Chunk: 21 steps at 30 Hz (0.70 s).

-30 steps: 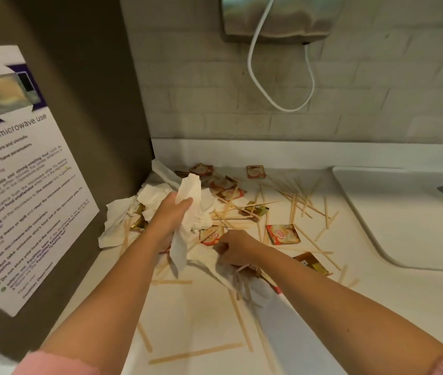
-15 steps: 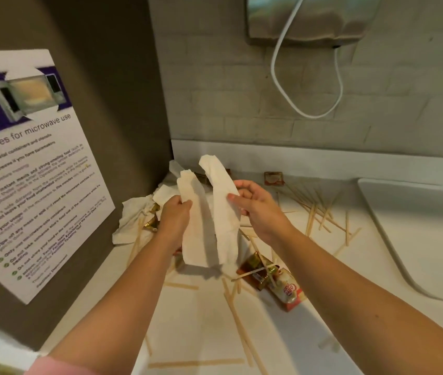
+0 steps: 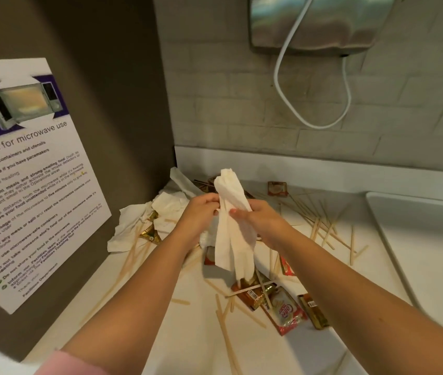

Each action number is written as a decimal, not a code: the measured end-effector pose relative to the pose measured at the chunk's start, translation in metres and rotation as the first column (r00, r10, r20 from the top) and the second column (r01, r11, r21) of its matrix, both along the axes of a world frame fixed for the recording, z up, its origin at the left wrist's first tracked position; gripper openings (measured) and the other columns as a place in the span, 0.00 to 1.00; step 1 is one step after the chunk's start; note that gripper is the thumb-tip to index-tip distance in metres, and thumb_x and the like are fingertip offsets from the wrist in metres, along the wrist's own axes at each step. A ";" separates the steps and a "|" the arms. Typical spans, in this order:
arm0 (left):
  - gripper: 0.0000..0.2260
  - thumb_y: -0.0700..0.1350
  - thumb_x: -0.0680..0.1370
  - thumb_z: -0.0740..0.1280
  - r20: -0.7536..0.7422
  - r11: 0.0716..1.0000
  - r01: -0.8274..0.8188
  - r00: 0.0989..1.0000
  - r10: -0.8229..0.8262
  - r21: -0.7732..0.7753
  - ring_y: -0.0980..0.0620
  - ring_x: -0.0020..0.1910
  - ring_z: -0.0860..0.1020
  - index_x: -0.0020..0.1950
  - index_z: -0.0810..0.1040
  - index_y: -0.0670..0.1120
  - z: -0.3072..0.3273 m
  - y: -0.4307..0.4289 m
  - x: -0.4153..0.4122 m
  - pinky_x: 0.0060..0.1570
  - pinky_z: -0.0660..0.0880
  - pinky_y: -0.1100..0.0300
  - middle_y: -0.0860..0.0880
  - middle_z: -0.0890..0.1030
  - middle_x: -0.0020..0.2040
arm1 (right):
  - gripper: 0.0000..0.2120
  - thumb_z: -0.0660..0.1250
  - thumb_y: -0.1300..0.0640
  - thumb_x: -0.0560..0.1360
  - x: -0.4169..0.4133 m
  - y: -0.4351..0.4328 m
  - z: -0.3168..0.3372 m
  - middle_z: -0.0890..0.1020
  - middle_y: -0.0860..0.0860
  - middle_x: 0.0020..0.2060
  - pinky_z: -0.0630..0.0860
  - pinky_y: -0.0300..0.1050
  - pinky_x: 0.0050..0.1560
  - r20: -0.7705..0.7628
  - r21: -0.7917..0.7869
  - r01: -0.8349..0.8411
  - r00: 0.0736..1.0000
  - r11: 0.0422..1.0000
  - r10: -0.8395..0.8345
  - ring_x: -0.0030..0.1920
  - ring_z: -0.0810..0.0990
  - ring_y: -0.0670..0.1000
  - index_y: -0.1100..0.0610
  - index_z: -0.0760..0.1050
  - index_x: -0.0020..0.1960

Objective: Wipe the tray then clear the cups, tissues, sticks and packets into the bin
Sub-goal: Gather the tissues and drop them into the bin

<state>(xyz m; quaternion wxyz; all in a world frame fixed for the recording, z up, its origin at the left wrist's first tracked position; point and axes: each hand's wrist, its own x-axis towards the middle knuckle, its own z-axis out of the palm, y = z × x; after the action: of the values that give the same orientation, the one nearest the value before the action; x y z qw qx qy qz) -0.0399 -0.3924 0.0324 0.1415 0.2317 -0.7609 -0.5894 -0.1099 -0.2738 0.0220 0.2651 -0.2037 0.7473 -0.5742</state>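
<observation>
Both hands were up on the tissue (image 3: 230,236), a long white bunch held above the counter (image 3: 182,342) just right of the frame's centre, its top poking over the knuckles and its tail hanging down toward the packets (image 3: 285,311). The left hand (image 3: 201,213) had its fingers curled round the bunch from the left; the right hand (image 3: 261,220) pinched it from the right, thumb across the front. Below, red and gold packets lay heaped among thin wooden sticks (image 3: 323,228), which were scattered all over the counter. More crumpled tissues (image 3: 134,226) sat left of the hands against the dark side panel. Off at the right edge lay the white tray (image 3: 417,253), well apart from the hands. On the left hung a microwave notice (image 3: 25,171); at the top right, a metal wall box (image 3: 317,23) with a white cord (image 3: 282,85) looping beneath it.
</observation>
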 end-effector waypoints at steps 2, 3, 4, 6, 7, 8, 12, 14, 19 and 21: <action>0.14 0.34 0.78 0.58 0.058 0.987 -0.023 0.998 0.032 -0.158 0.53 0.55 0.74 0.59 0.78 0.44 -0.010 -0.012 -0.005 0.53 0.69 0.62 0.49 0.78 0.54 | 0.12 0.65 0.57 0.77 -0.008 0.004 0.003 0.80 0.53 0.44 0.77 0.47 0.45 0.035 -0.040 0.078 0.996 0.996 -0.077 0.45 0.79 0.54 0.59 0.75 0.58; 0.16 0.33 0.77 0.59 0.109 0.968 -0.012 0.993 0.040 -0.251 0.52 0.58 0.73 0.60 0.77 0.45 -0.017 -0.019 -0.006 0.56 0.69 0.61 0.49 0.76 0.57 | 0.12 0.65 0.57 0.77 -0.011 0.006 0.004 0.81 0.53 0.44 0.77 0.47 0.44 0.053 -0.063 0.105 0.993 0.992 -0.102 0.44 0.80 0.53 0.59 0.75 0.58; 0.17 0.33 0.75 0.61 0.175 0.941 0.016 0.984 0.046 -0.339 0.51 0.61 0.72 0.62 0.76 0.46 -0.025 -0.025 -0.008 0.60 0.69 0.60 0.49 0.74 0.59 | 0.12 0.65 0.57 0.77 -0.015 0.007 0.005 0.81 0.54 0.45 0.78 0.48 0.45 0.073 -0.083 0.120 0.991 0.989 -0.114 0.44 0.80 0.54 0.59 0.75 0.59; 0.20 0.38 0.74 0.65 0.336 0.865 0.125 0.940 0.053 -0.485 0.47 0.66 0.68 0.66 0.72 0.49 -0.040 -0.032 -0.011 0.65 0.67 0.53 0.48 0.70 0.65 | 0.11 0.64 0.58 0.77 -0.020 0.010 0.008 0.81 0.54 0.46 0.79 0.50 0.48 0.117 -0.131 0.117 0.988 0.985 -0.102 0.45 0.81 0.54 0.59 0.74 0.58; 0.22 0.42 0.74 0.67 0.422 0.816 0.200 0.905 0.059 -0.543 0.45 0.67 0.65 0.68 0.69 0.51 -0.045 -0.032 -0.012 0.66 0.65 0.51 0.47 0.68 0.68 | 0.11 0.64 0.58 0.78 -0.022 0.011 0.009 0.82 0.55 0.46 0.79 0.51 0.49 0.134 -0.147 0.113 0.987 0.983 -0.094 0.45 0.81 0.54 0.60 0.74 0.59; 0.25 0.47 0.74 0.69 0.487 0.762 0.266 0.870 0.073 -0.590 0.44 0.68 0.64 0.70 0.67 0.52 -0.048 -0.030 -0.012 0.66 0.64 0.50 0.47 0.66 0.69 | 0.12 0.63 0.58 0.78 -0.025 0.010 0.010 0.82 0.56 0.48 0.79 0.52 0.50 0.142 -0.152 0.109 0.986 0.982 -0.088 0.47 0.82 0.56 0.61 0.74 0.59; 0.22 0.52 0.74 0.69 0.532 0.625 0.347 0.836 0.131 -0.699 0.45 0.66 0.66 0.67 0.69 0.56 -0.058 -0.024 -0.013 0.63 0.63 0.50 0.48 0.70 0.65 | 0.12 0.62 0.57 0.79 -0.032 0.009 0.007 0.82 0.59 0.49 0.80 0.49 0.46 0.158 -0.126 0.094 0.985 0.988 -0.074 0.48 0.82 0.57 0.61 0.74 0.60; 0.14 0.49 0.74 0.69 0.497 0.654 0.300 0.857 0.136 -0.695 0.46 0.62 0.69 0.59 0.75 0.54 -0.060 -0.025 -0.014 0.61 0.64 0.52 0.49 0.74 0.60 | 0.10 0.62 0.56 0.79 -0.035 0.010 0.004 0.81 0.56 0.43 0.76 0.42 0.39 0.159 -0.090 0.088 0.985 0.992 -0.073 0.42 0.79 0.54 0.61 0.76 0.55; 0.05 0.41 0.73 0.70 0.370 0.893 0.101 0.926 0.078 -0.439 0.49 0.48 0.76 0.40 0.77 0.47 -0.047 -0.037 -0.019 0.50 0.71 0.59 0.49 0.78 0.45 | 0.06 0.64 0.54 0.78 -0.043 0.008 -0.002 0.79 0.53 0.41 0.75 0.54 0.58 0.157 -0.021 0.098 0.983 0.995 -0.094 0.45 0.78 0.55 0.56 0.75 0.45; 0.06 0.39 0.74 0.70 0.326 0.941 0.071 0.944 0.044 -0.332 0.49 0.49 0.77 0.37 0.77 0.47 -0.039 -0.042 -0.020 0.50 0.73 0.59 0.50 0.79 0.42 | 0.06 0.64 0.55 0.78 -0.044 0.007 -0.003 0.78 0.52 0.39 0.75 0.51 0.56 0.170 -0.017 0.093 0.981 0.996 -0.089 0.41 0.78 0.52 0.56 0.74 0.45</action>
<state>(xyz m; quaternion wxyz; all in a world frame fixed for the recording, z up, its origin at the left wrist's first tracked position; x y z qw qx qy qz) -0.0600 -0.4344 -0.0064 0.0463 0.2937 -0.8653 -0.4035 -0.1543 -0.2670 0.0192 0.2985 -0.1232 0.7236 -0.6101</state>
